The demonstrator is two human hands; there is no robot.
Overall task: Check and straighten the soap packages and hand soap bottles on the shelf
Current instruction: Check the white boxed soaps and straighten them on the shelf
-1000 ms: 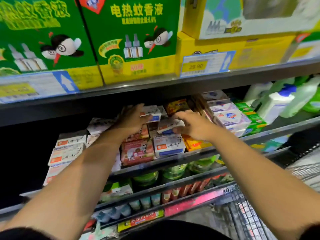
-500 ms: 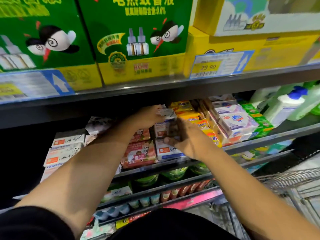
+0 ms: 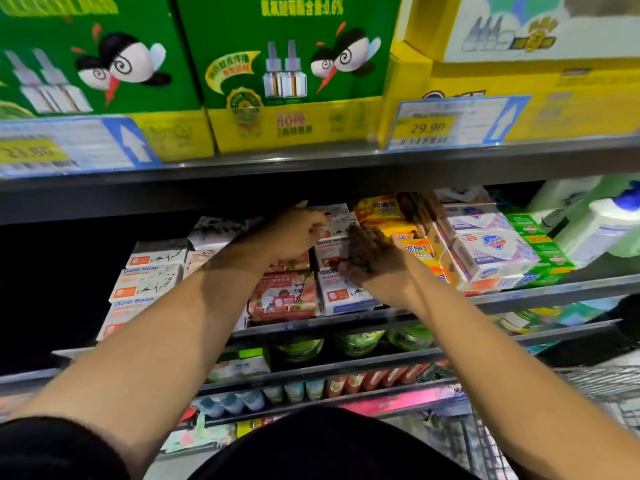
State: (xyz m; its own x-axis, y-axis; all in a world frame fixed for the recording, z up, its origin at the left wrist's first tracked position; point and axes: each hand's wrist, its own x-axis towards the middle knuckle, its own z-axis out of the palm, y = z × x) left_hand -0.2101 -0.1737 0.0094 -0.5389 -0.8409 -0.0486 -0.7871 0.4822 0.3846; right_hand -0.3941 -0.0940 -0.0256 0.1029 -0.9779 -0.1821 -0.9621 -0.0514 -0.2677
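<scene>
Soap packages fill the middle shelf (image 3: 519, 293). My left hand (image 3: 294, 232) reaches deep in and pinches a white soap box (image 3: 334, 213) on top of the centre column. Just right of it, my right hand (image 3: 375, 263) grips the side of a white and blue goat soap box (image 3: 329, 251) stacked above another one (image 3: 343, 296), thumb across its front. A pink soap box (image 3: 284, 299) lies under my left wrist. White goat soap boxes (image 3: 149, 282) sit at the left. Hand soap bottles (image 3: 595, 226) stand at the far right, untouched.
Yellow soap bars (image 3: 415, 251), white soap packs (image 3: 491, 251) and green packs (image 3: 543, 252) lie right of my hands. Green and yellow boxes (image 3: 294, 81) and price tags (image 3: 450, 123) fill the shelf above. Lower shelves hold jars and tubes. A wire cart (image 3: 606, 382) stands at the lower right.
My right hand has shifted left from the front box to the centre column. My left hand went deeper and rightward onto the top white box. The view has moved closer.
</scene>
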